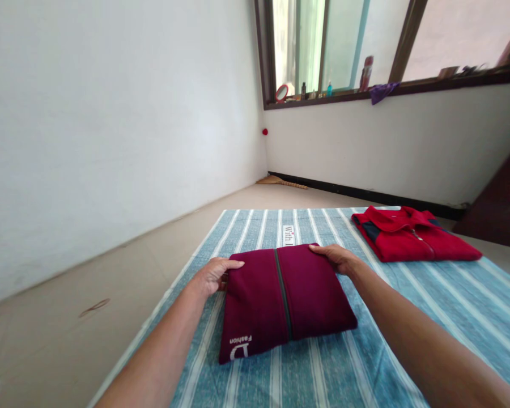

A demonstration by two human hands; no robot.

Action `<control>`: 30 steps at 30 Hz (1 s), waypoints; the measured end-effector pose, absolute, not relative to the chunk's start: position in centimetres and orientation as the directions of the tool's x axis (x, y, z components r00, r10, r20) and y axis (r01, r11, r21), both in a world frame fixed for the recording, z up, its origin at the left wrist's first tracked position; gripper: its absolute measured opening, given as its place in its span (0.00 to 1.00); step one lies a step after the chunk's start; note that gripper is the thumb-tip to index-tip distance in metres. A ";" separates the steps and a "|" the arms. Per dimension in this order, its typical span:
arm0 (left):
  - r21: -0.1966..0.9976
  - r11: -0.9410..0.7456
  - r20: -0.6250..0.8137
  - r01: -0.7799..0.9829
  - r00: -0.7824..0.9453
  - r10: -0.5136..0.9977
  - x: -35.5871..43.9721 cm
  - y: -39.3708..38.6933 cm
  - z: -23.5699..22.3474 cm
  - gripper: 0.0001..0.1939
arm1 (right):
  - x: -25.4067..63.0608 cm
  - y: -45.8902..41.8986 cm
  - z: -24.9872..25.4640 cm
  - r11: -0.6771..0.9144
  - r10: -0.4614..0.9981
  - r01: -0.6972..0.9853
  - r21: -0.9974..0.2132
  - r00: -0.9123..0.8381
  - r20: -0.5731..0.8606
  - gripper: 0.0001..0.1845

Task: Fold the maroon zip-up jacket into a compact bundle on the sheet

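Observation:
A folded maroon zip jacket (280, 297) lies on a blue striped sheet (408, 317) in front of me, its zipper running down the middle and white lettering at its near left corner. My left hand (215, 273) grips the jacket's far left corner, fingers curled over the edge. On the far right corner rests my right hand (335, 256), fingers laid over the top edge of the fabric. A second folded jacket, bright red with a dark panel (412, 233), sits further back on the right of the sheet, away from both hands.
The sheet is spread on a beige floor (89, 300) beside a white wall. A hand broom (280, 181) lies in the far corner. The window sill (365, 93) holds bottles, a small mirror and a purple cloth. Dark wooden furniture (501, 198) stands at the right.

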State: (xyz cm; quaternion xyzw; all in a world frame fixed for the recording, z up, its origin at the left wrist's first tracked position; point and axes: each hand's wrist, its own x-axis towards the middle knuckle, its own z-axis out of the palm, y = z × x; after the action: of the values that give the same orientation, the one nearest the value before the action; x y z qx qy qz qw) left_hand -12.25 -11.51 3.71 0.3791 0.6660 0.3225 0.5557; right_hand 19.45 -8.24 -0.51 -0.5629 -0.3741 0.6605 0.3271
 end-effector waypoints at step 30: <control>-0.130 -0.658 0.566 0.741 0.601 0.564 -11.8 -37.9 0.1 0.31 | 25.7 -35.9 -3.0 0.693 0.707 0.685 -0.227 -0.581 0.404 0.41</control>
State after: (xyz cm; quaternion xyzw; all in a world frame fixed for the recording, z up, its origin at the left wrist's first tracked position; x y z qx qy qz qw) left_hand -11.81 -37.90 0.11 0.8765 0.3725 0.2470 -0.1791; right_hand 25.66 -35.90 -3.00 -0.3914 -0.8888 0.0233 0.2373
